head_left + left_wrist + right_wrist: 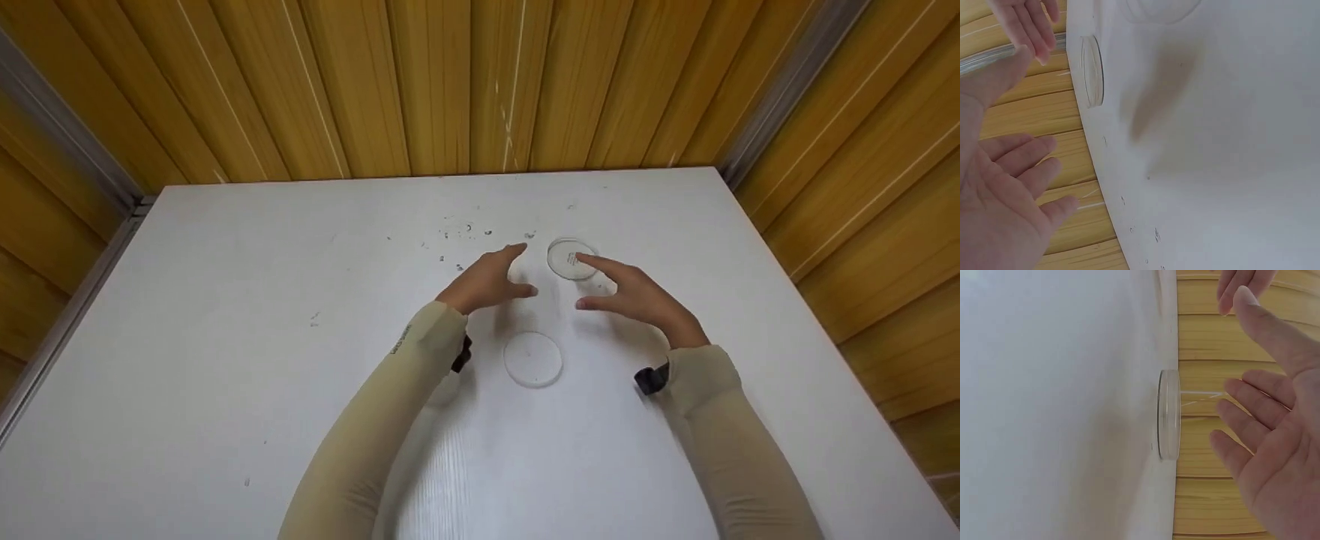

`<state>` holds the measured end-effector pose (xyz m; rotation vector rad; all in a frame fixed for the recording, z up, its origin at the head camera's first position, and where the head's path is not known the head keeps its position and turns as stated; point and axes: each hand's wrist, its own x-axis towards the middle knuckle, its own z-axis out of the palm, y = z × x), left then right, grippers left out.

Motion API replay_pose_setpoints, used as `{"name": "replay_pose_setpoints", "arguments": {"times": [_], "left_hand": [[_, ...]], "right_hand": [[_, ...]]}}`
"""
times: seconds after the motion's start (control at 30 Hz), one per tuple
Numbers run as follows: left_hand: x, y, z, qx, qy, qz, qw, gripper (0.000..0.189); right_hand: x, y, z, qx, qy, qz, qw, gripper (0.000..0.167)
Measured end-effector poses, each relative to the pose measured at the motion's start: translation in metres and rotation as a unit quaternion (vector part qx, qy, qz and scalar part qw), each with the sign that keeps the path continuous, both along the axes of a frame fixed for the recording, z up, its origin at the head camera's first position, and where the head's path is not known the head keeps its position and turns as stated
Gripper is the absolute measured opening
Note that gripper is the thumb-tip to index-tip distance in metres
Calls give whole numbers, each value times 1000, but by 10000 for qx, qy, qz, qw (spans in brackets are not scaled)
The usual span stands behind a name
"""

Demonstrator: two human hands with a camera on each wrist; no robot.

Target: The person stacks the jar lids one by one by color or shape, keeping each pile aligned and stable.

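Two clear round petri dishes lie on the white table. The far petri dish (564,268) has small dark print in its middle and shows a low double-rimmed side in the right wrist view. Closer to the person is the near petri dish (532,361), flat and see-through. My left hand (491,279) hovers left of the far dish with thumb and fingers spread, holding nothing. My right hand (637,296) also hovers with its fingers apart; in the head view its index fingertip overlaps the far dish. The two palms face each other across a gap.
The white tabletop (225,337) bears scattered dark marks (469,229), mostly beyond the left hand. Yellow wood-grain panels (427,90) stand behind it and at both sides, with grey metal posts (795,82) in the corners. Black wrist cameras (651,379) sit below the cuffs.
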<state>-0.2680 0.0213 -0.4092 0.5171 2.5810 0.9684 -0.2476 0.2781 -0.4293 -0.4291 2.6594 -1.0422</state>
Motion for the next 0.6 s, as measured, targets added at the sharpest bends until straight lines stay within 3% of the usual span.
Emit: {"name": "replay_pose_setpoints", "arguments": {"times": [0.27,0.6], "left_hand": [[-23,16,-8,-139,55,208,9997,78],[-39,36,-18,-644,-138,279,9974,77]], "right_hand": [[-29,12,-9,-44,-63,-366,9993,86],[-53,9,-20,98,-765,-743,9942,99]]}}
